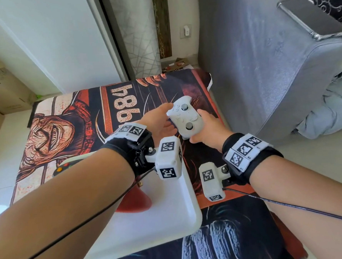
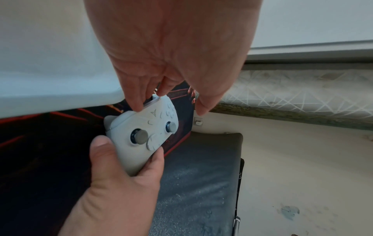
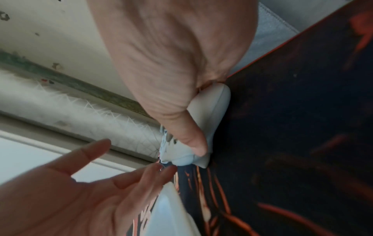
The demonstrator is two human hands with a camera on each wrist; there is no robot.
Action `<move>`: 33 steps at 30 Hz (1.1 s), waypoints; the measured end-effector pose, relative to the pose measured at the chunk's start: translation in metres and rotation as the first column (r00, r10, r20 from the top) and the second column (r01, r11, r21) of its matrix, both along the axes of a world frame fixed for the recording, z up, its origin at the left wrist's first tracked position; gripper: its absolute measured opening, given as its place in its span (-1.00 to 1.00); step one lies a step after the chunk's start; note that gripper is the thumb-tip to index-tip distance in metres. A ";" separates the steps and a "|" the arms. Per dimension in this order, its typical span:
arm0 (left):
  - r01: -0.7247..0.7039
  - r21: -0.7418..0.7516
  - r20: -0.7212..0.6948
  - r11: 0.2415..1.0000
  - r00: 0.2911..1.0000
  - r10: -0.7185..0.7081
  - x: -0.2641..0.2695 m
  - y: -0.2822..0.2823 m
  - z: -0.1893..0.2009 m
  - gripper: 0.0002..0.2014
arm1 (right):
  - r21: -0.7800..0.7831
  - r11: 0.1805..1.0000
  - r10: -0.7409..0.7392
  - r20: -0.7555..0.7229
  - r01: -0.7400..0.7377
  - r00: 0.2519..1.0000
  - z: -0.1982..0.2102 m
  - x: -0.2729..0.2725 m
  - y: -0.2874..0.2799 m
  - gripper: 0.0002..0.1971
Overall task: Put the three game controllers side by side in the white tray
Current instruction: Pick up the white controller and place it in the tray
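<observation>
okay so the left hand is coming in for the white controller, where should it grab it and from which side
Probably the free far grip of the white controller, from the left. The right hand already wraps the near grip, and the rounded handle suits curled fingers with the thumb on the face, clear of the sticks. The left hand is already touching that end.
</observation>
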State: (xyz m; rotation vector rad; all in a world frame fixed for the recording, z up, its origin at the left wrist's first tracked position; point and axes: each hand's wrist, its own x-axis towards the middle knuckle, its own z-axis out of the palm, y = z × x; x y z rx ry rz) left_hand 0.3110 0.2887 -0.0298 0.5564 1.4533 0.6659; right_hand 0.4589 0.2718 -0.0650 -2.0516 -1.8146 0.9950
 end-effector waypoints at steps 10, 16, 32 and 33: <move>-0.029 0.030 0.105 0.999 0.994 0.026 0.001 -0.008 -0.002 -0.64 | 0.083 0.996 -0.019 -0.182 0.034 0.983 -0.007 0.005 -0.002 -0.38; 0.007 0.182 -0.013 0.983 1.000 -0.005 -0.001 -0.029 0.001 -0.63 | 0.059 0.995 -0.054 -0.411 0.085 0.910 0.006 0.013 -0.020 -0.45; -0.034 0.376 -0.107 0.926 0.991 0.080 -0.040 -0.123 0.004 -0.68 | 0.007 0.988 -0.111 -0.646 0.152 0.756 0.009 -0.040 -0.117 -0.23; -0.044 0.371 -0.102 0.927 0.991 0.088 -0.043 -0.128 0.004 -0.65 | 0.003 0.988 -0.114 -0.645 0.152 0.755 0.007 -0.042 -0.121 -0.23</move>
